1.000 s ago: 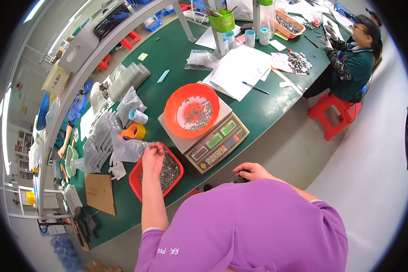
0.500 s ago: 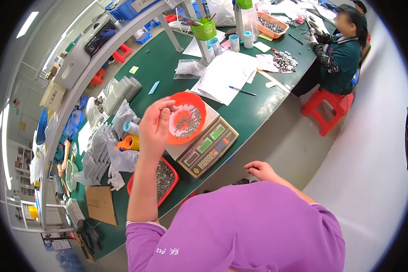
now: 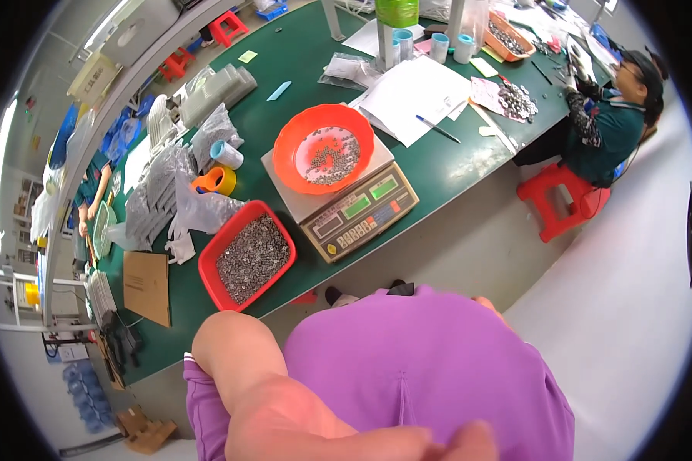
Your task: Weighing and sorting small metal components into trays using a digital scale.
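1. Purple shirt (image 3: 430, 361) front: the left hand (image 3: 404, 447) is now drawn in before it at the lower edge, blurred and partly cut off. Half a second earlier it was raised beside the bowl; a second ago it was over the tub. Whether its fingers grasp anything cannot be told.
2. Right hand (image 3: 488, 307): now only a sliver shows past the shirt, where more of it was visible earlier. Its grip cannot be determined.
3. Red tub (image 3: 210, 269): near the front edge of the green bench (image 3: 307, 65), its small metal parts (image 3: 254, 257) now in full view with no arm across them.
4. Orange bowl (image 3: 284, 146): seated on the platform of the weighing scale (image 3: 360, 224), with metal pieces (image 3: 338, 157) spread over its floor.
5. Finding: neither hand is at the tub or bowl. In my judgement, handling of the parts is interrupted at this instant, and both lots lie undisturbed.
6. Surroundings: a clear plastic bag (image 3: 200, 206) lies just beside the tub, yellow tape (image 3: 223, 181) behind it; paper sheets (image 3: 411, 107) lie beyond the scale.
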{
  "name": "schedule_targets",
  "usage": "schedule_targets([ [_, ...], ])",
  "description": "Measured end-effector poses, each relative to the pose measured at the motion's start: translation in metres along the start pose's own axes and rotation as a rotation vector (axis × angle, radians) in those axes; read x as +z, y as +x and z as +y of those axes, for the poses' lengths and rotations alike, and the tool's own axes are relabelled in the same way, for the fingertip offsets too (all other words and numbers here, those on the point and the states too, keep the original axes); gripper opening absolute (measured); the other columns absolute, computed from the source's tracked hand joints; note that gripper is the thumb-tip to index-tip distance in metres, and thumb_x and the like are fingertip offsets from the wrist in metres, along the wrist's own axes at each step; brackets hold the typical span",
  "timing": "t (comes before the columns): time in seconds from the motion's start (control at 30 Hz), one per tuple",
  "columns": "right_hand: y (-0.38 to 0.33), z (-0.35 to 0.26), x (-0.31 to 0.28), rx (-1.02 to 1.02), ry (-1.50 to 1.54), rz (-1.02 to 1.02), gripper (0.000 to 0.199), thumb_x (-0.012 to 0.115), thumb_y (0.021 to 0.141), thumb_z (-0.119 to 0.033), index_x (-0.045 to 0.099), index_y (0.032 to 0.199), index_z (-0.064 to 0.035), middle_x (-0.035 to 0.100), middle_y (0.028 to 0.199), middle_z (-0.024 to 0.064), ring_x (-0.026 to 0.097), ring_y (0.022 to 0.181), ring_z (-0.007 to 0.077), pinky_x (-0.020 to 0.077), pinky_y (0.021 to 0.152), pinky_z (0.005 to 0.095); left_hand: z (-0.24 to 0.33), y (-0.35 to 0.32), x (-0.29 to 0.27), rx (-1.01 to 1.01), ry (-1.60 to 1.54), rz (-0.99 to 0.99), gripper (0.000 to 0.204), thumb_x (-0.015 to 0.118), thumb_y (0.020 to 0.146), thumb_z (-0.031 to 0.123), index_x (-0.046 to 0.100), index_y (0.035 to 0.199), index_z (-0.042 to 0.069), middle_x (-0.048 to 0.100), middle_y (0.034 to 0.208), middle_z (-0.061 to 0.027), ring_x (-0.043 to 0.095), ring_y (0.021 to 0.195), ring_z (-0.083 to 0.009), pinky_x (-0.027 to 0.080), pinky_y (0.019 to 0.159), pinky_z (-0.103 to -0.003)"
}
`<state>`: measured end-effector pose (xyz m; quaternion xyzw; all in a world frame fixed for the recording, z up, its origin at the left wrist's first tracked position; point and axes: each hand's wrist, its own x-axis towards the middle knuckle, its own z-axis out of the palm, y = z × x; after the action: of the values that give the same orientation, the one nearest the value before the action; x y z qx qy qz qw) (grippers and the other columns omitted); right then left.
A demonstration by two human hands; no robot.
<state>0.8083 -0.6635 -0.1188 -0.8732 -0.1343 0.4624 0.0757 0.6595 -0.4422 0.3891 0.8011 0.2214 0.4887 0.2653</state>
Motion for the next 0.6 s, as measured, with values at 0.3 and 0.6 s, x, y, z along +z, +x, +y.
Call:
schedule_targets([
  [0.3,0.001,-0.065,-0.012,-0.108,0.04,-0.001,0.025,0.055,0.074,-0.017,0.064,0.097,-0.0127,0.064,0.095,0.0104,0.06,0.091,0.0248,0.0462,0.082,0.0323,-0.036,-0.038,-0.002,0.071,-0.242,0.559,0.01,0.047,0.061,0.009,0.052,0.069,0.01,0.044,0.086,0.0029,0.036,0.076,-0.0155,0.033,0.076,-0.034],
  [0.6,0.015,-0.117,-0.027,-0.389,0.125,-0.054,0.021,0.052,0.079,-0.012,0.063,0.097,-0.0083,0.062,0.091,0.0141,0.059,0.088,0.0253,0.0464,0.079,0.0322,-0.146,0.05,-0.011,0.313,0.117,-0.532,0.009,0.051,0.078,0.001,0.057,0.084,0.003,0.054,0.071,-0.0088,0.052,0.065,-0.0231,0.042,0.061,-0.031],
])
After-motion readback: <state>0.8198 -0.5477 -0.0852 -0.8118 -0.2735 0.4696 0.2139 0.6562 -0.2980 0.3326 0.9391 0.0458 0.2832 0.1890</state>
